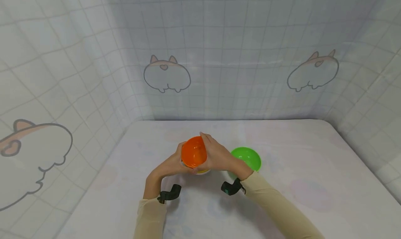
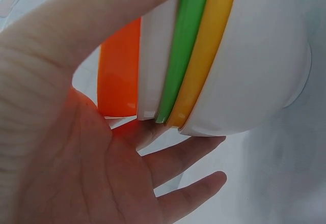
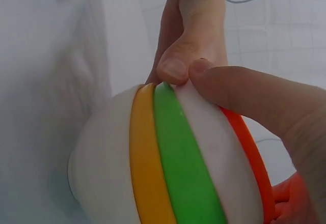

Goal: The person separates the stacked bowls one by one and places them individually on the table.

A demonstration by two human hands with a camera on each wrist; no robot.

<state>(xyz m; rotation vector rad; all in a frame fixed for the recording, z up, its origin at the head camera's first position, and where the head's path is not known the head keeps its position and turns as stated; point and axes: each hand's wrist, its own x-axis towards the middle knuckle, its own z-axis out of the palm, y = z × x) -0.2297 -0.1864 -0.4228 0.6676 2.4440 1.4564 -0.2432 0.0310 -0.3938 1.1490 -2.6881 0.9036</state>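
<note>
Both hands hold a stack of nested bowls in the head view. On top is an orange bowl (image 1: 194, 152), its mouth facing up. Below it, in the left wrist view, come a white bowl (image 2: 157, 61), a green bowl (image 2: 184, 51), a yellow bowl (image 2: 208, 51) and a larger white bowl (image 2: 260, 61) at the bottom. My left hand (image 1: 173, 165) grips the stack's left side, thumb and fingers on opposite sides. From the right, my right hand (image 1: 217, 156) grips it, thumb at the upper rims. The two thumbs meet at the near side.
A separate green bowl (image 1: 249, 156) stands on the table just right of the stack, partly covered by the right wrist. White cloth covers the tabletop (image 1: 300, 155). Grid-patterned curtains (image 1: 238, 79) with cartoon animals hang behind and on both sides.
</note>
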